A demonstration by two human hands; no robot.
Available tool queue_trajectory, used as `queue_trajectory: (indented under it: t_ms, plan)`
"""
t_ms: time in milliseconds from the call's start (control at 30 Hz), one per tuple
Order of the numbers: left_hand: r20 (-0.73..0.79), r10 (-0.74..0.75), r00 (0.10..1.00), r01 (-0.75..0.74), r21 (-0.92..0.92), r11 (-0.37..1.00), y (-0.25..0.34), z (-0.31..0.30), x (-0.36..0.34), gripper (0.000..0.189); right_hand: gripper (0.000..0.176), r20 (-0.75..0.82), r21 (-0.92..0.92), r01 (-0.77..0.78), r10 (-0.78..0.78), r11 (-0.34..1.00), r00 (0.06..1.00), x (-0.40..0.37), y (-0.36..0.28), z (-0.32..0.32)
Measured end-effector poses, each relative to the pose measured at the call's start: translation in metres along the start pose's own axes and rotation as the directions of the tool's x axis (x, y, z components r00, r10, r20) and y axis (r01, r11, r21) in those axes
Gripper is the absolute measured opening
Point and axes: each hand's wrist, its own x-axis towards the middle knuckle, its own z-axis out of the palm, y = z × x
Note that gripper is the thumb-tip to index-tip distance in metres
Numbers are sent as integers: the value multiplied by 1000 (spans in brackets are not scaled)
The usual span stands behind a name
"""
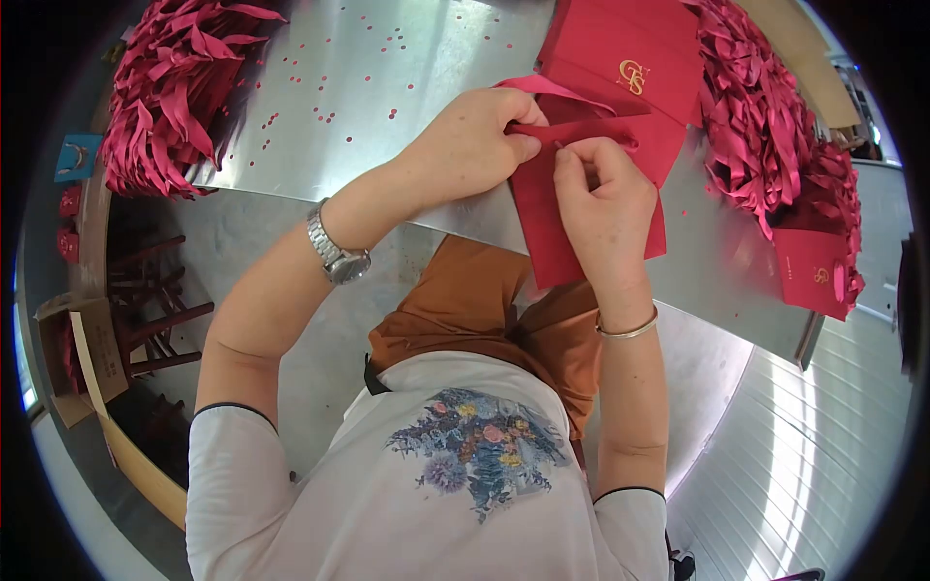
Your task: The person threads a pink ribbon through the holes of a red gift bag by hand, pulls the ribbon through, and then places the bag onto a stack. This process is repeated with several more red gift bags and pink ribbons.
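Between my two hands lies a red paper bag (pixel 538 218), its lower part reaching past the table edge. My left hand (pixel 480 140) is closed at the bag's upper edge, pinching the red ribbon (pixel 572 94) that loops over it. Just to the right, my right hand (pixel 605 194) is closed in a pinch near the bag's edge; what its fingertips hold is too small to make out. Beyond both hands are more red bags (pixel 625 48) with a gold logo.
Piles of red ribboned bags stand on the metal table (pixel 320 155) at the far left (pixel 174 97) and right (pixel 751 107). Small red dots are scattered over its surface. A logo bag (pixel 814 271) hangs near the right corner. Stools (pixel 160 310) and a cardboard box (pixel 97 349) are at left.
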Motion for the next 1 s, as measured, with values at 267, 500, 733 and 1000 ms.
queue_trajectory:
  t_ms: [267,500,733,1000]
  plan:
    - [53,-113,992,124,-291,949,-8,1,3,14,10,79,131,-143,134,981,988,3,-3,-5]
    - [19,-96,995,98,-231,968,-4,-1,0,16,11,68,77,-141,136,987,988,4,-8,-1]
    - [1,-34,999,33,-197,980,-5,-1,-2,17,12,75,-44,-156,159,987,984,9,-15,0]
    - [-105,158,982,-168,-93,981,-19,8,0,21,13,126,-585,317,-302,747,945,14,-20,9]
